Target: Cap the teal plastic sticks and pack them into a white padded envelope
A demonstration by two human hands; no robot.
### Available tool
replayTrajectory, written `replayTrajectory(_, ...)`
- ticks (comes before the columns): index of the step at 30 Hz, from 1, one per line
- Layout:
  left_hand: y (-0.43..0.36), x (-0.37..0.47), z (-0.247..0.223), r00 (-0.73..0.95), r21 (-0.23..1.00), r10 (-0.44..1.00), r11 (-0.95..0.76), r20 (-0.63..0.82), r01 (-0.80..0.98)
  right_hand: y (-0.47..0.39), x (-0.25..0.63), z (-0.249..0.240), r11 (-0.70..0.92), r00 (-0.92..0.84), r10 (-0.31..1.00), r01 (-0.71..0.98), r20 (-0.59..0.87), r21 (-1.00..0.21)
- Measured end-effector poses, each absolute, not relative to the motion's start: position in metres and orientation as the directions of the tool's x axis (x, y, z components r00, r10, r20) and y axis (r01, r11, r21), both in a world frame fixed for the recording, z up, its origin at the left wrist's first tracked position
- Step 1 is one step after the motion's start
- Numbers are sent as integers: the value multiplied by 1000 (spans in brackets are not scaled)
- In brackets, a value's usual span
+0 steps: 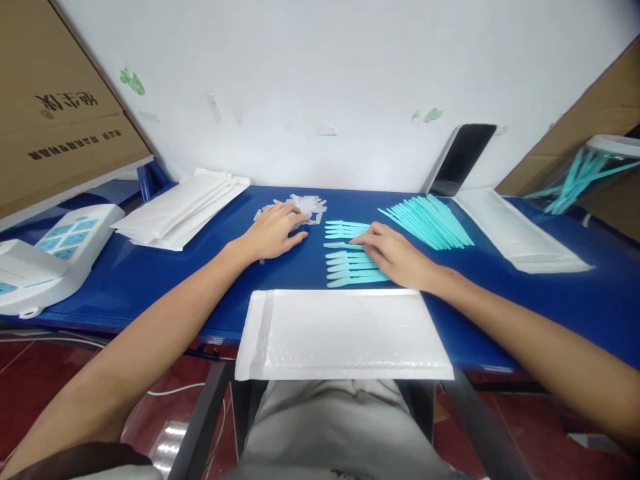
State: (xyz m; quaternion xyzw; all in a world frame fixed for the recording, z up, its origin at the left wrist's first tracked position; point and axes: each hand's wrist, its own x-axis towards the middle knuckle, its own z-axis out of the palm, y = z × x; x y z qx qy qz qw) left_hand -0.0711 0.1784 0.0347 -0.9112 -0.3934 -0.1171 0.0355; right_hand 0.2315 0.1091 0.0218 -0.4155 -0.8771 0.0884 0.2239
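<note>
My left hand (pixel 277 229) lies with its fingers spread on a loose pile of small translucent caps (pixel 307 202), partly hiding it. At the middle of the table, several slim teal eyebrow razors (pixel 354 265) lie side by side in a row, their pale, capped-looking ends pointing left. My right hand (pixel 393 252) is over that row, thumb and index finger closed on one teal eyebrow razor (pixel 338 246); the hand hides the handles' right ends. To its right, more teal razors (pixel 430 221) lie in a fanned heap.
A white padded envelope (pixel 345 337) lies at the table's front edge. More envelopes (pixel 175 210) are stacked left, another (pixel 520 230) right. A dark phone (pixel 463 160) leans on the wall. A clear tub (pixel 585 177) of teal sticks, a white device (pixel 70 243) and a cardboard box (pixel 60 120) flank the table.
</note>
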Motion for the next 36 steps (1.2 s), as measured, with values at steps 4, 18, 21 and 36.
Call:
replayTrajectory(4,180,-70,35,683,28,693,-706,231,707,108,231,24,646,-571,763,689,303,-327)
replayTrajectory(18,175,-67,38,629,-37,721,-649,291,760,113,238,22,635,-546,772,691,325,-345)
replayTrajectory(21,174,-67,38,631,-20,733,-648,253,761,116,240,19,614,-501,780,729,374,-303)
replayTrajectory(36,175,-63,36,720,114,599,-790,351,602,127,252,15,549,-448,813,802,372,-234)
